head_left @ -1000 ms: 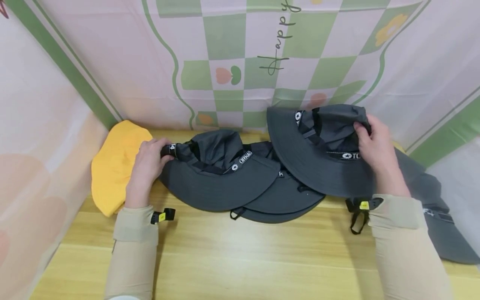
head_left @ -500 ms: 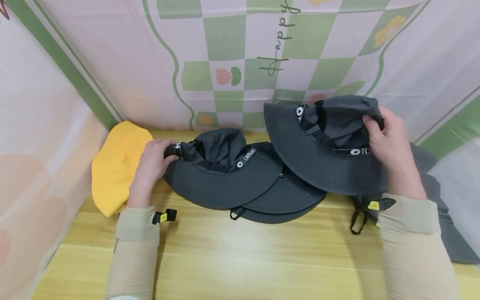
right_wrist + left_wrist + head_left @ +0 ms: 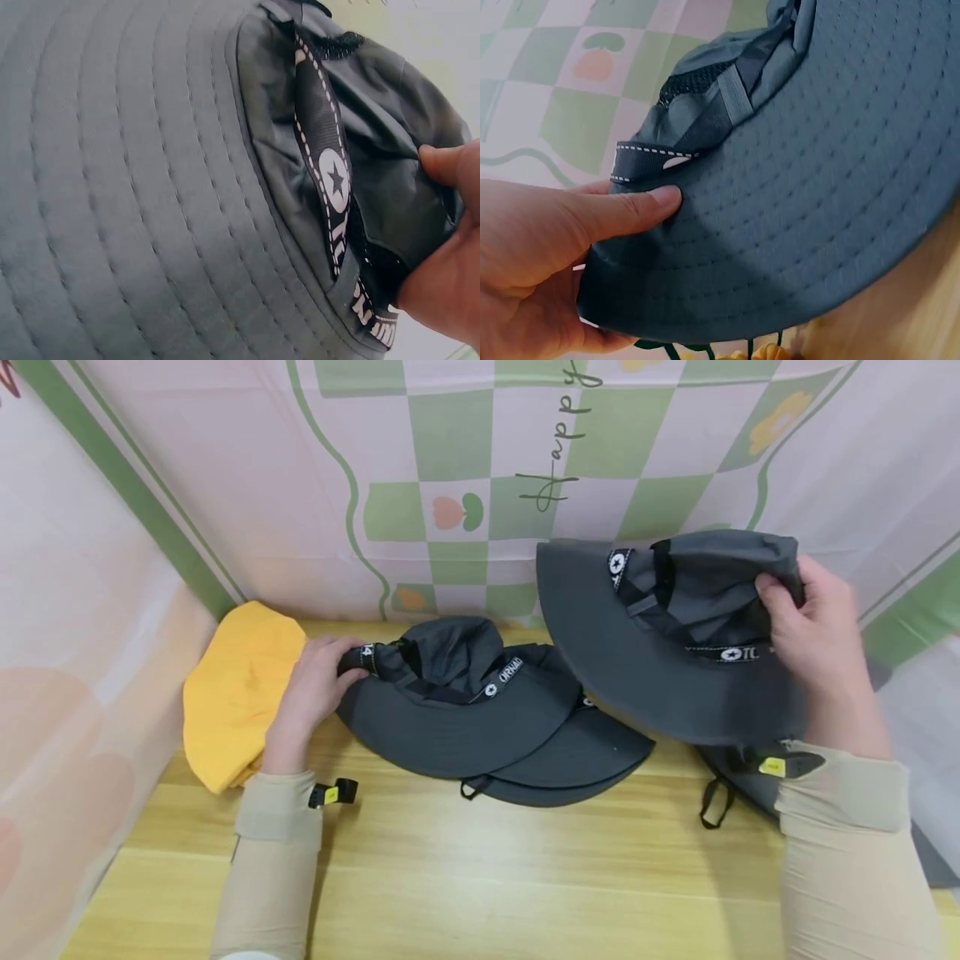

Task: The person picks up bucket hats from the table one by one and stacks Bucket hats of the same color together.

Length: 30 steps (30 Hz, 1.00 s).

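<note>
My left hand (image 3: 311, 689) pinches the left edge of a dark grey wide-brimmed hat (image 3: 457, 731), thumb on the stitched brim in the left wrist view. Beneath that hat, more dark brims (image 3: 577, 752) overlap on the table. Raised on the right is another dark grey hat (image 3: 660, 668), tilted with its inner band and brim underside showing. My right hand (image 3: 821, 635) grips it by the crown, the thumb inside. The right wrist view shows its stitched brim (image 3: 135, 195) and a black band with a star logo (image 3: 326, 165).
A yellow hat (image 3: 243, 689) lies at the left, beside my left hand. Further dark hats lie at the right, mostly hidden behind my right arm, with a black strap loop (image 3: 717, 802) sticking out. A patterned curtain (image 3: 450, 460) hangs behind the wooden table (image 3: 480, 877).
My right hand has moved right and upward with its hat, away from the pile. My left hand has slid slightly right, shifting its hat the same way.
</note>
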{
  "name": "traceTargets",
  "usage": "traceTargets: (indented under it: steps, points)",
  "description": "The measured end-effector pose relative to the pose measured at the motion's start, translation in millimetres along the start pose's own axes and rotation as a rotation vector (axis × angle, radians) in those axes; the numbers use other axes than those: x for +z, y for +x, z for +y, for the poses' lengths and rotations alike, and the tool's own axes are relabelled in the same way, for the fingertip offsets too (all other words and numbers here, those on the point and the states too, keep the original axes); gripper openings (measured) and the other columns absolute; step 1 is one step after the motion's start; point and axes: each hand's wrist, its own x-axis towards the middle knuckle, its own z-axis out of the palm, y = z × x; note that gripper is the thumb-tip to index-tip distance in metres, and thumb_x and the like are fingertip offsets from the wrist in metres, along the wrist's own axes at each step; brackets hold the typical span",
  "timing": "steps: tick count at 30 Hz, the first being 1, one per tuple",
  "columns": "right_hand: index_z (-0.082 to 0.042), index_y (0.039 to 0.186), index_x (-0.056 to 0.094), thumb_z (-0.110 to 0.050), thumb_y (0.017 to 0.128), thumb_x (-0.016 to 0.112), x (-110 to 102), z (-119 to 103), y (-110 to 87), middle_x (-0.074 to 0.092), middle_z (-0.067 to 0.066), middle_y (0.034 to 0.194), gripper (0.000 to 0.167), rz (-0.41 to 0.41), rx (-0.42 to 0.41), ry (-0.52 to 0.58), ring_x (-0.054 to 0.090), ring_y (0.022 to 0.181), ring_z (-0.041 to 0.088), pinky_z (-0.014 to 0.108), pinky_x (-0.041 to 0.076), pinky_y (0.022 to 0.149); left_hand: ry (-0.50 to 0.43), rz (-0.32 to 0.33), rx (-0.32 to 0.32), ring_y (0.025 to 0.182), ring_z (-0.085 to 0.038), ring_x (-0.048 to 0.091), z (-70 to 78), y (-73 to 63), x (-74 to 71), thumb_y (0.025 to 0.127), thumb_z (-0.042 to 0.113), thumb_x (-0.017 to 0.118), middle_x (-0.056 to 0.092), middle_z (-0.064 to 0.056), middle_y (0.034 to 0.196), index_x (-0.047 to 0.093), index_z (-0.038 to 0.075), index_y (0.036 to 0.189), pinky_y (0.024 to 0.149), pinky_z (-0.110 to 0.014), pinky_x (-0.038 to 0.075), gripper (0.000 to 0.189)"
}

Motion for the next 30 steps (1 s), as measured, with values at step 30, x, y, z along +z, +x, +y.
traceTargets:
  steps: [30]
  points:
    - [-0.005, 0.127, 0.06, -0.02, 0.106, 0.05, 80.9, -35.9, -8.1, 0.064, -0.013, 0.106, 0.028, -0.684, -0.05, 0.145, 0.062, 0.09, 0.001, 0.016, 0.048, 0.077, -0.157, -0.156, 0.108, 0.132, -0.032, 0.055, 12.6, 9.7, 22.8, 0.102, 0.014, 0.058, 0.063, -0.011, 0.137, 0.061, 0.013, 0.134, 0.113, -0.049, 0.04, 0.033]
